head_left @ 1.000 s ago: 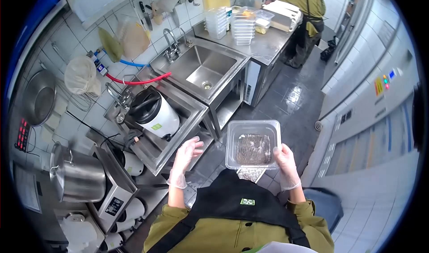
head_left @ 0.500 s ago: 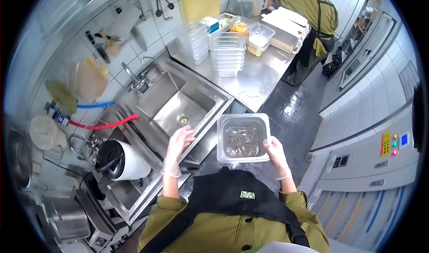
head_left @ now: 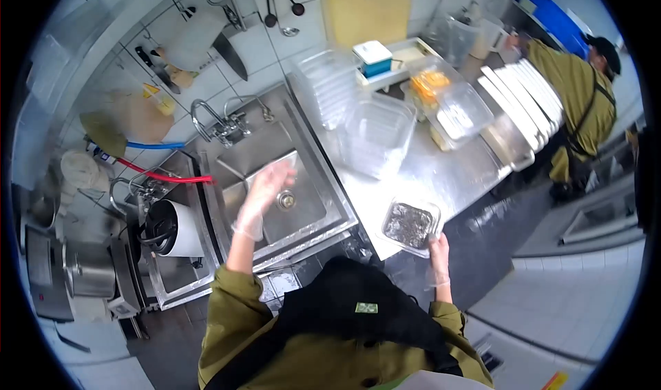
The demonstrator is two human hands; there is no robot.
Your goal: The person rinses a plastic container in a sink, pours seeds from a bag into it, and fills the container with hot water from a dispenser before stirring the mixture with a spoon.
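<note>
Clear tub [head_left: 411,226] with dark contents is gripped by the right hand [head_left: 439,255], upright, likely against spills, while the left hand [head_left: 267,189] (open, holding nothing) hangs over the sink [head_left: 310,211].

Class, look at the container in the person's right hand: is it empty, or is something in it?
Not empty: dark contents cover the base of the clear container held in the right hand.
</note>
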